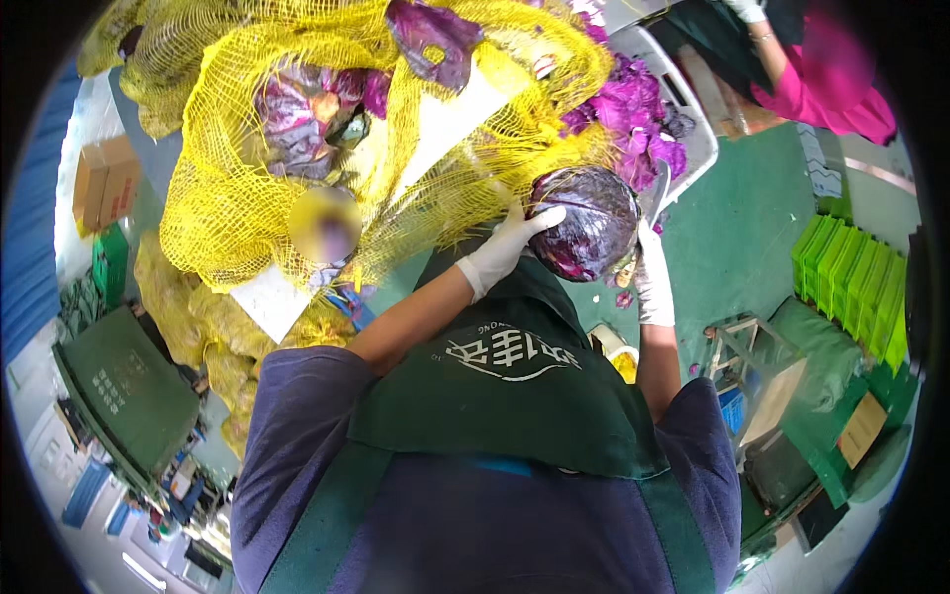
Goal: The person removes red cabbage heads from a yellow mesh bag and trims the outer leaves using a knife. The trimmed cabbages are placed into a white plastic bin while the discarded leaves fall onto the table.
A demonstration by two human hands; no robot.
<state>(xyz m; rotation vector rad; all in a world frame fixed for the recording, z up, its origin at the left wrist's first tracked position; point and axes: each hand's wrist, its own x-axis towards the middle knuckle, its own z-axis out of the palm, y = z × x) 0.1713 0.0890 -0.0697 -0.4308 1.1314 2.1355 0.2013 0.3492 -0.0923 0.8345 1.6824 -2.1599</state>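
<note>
My left hand [512, 249], in a white glove, holds the left side of a whole red cabbage [584, 223], thumb on its near face. My right hand [653, 275], gloved too, is at the cabbage's right side and holds a knife, whose curved blade [660, 189] points up past the cabbage; the grip is mostly hidden. Yellow net sacking [445, 200] touches the cabbage's upper left. More red cabbage [297, 126] lies inside the open net at the left, and a loose purple leaf [434, 41] rests on top of the netting.
Behind the cabbage, a pale plastic crate [701, 122] holds purple leaves [631, 111]. A co-worker's gloved hand [746, 9] shows at the top right. Green crates [846, 282] stand at the right, filled net sacks [223, 334] at the left. A bucket [612, 345] sits on the floor.
</note>
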